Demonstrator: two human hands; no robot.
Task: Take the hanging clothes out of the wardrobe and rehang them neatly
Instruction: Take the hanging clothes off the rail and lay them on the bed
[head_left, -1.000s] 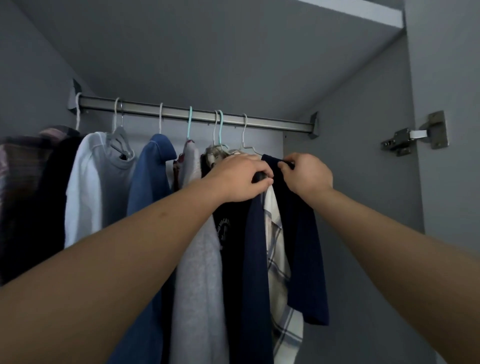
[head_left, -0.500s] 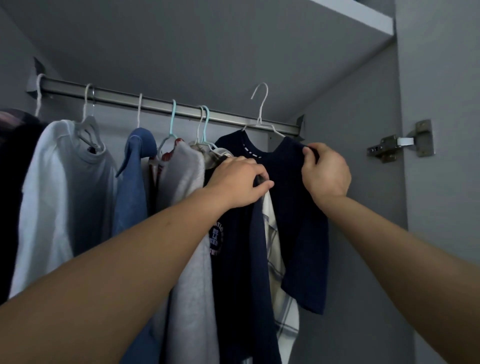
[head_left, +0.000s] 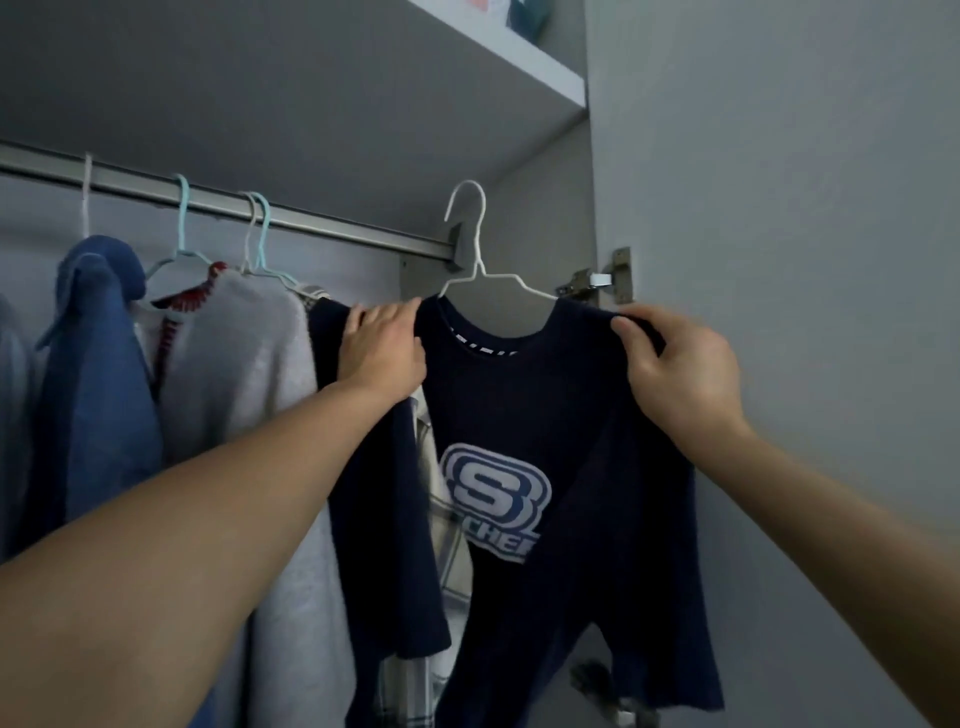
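Forearms reach up from the bottom of the view. The left hand (head_left: 387, 347) grips one shoulder of the navy Skechers T-shirt (head_left: 524, 467), fingers curled over the fabric; the right hand (head_left: 675, 369) pinches the other shoulder. The shirt hangs on a white wire hanger (head_left: 480, 260), whose hook is off the rail and free in the air, in front of the wardrobe's right end. Behind it, a plaid shirt (head_left: 441, 525), a grey sweater (head_left: 244, 364) and a blue garment (head_left: 98, 332) hang on the metal rail (head_left: 311, 221).

Risk, as I judge it: only cloth is held, so the hanger could slip out of the neck, or its hook could snag the door hinge (head_left: 605, 280).
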